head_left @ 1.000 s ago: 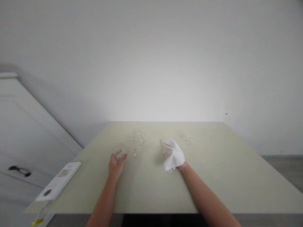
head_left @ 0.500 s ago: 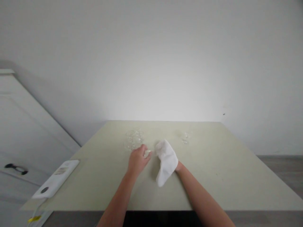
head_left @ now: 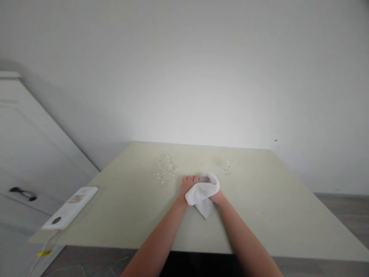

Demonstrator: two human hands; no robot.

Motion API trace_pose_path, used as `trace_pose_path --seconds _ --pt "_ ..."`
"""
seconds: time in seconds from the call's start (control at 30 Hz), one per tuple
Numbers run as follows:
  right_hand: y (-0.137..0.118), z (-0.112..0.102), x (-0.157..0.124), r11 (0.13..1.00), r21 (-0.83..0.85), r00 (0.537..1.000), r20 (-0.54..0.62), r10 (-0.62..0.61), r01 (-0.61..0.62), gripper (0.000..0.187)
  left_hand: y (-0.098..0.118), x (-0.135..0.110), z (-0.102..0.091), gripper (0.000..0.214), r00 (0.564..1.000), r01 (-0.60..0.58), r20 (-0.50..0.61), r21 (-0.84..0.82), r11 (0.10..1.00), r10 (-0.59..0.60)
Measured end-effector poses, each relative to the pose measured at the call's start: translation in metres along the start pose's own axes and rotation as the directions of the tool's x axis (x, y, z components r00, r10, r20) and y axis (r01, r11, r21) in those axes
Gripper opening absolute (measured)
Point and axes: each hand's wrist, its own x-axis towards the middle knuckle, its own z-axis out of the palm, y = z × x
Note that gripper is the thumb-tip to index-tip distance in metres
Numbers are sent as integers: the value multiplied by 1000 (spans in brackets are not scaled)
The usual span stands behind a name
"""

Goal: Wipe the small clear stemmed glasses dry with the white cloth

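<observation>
My two hands meet at the middle of the pale table point(head_left: 259, 215). My left hand point(head_left: 188, 186) is closed round a small clear glass that the cloth mostly hides. My right hand point(head_left: 216, 197) grips the white cloth point(head_left: 201, 194), which is wrapped over the glass with a corner hanging down toward me. A cluster of several clear glasses point(head_left: 163, 167) stands just left of and behind my hands. One more small glass point(head_left: 227, 167) stands alone to the right of them.
A white flat device point(head_left: 69, 207) lies at the table's left edge, with a cable hanging off below it. A white cabinet with a dark handle point(head_left: 23, 193) stands to the left. A plain white wall lies behind the table.
My left hand took a glass from the left cluster and carried it right to the cloth. My right hand brought the cloth in and wrapped it over the glass.
</observation>
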Motion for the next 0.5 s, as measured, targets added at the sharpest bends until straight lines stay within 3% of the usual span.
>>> trace_pose_path --seconds 0.13,0.2,0.3,0.4,0.5 --pt "-8 2 -3 982 -125 984 122 -130 145 43 -11 4 -3 17 996 48 65 75 996 -53" --pt "-3 6 -2 992 -89 996 30 -81 84 41 -11 1 -1 18 999 37 -4 66 997 -36" --pt "10 11 0 995 58 984 -151 95 -87 22 -4 -6 4 30 989 -74 -127 8 997 74" --pt "18 11 0 984 113 976 -153 155 -138 20 2 -10 5 46 979 -132 -158 -14 991 128" --pt "15 8 -4 994 80 990 -113 89 -81 30 1 -8 2 45 994 -47 -101 4 999 47"
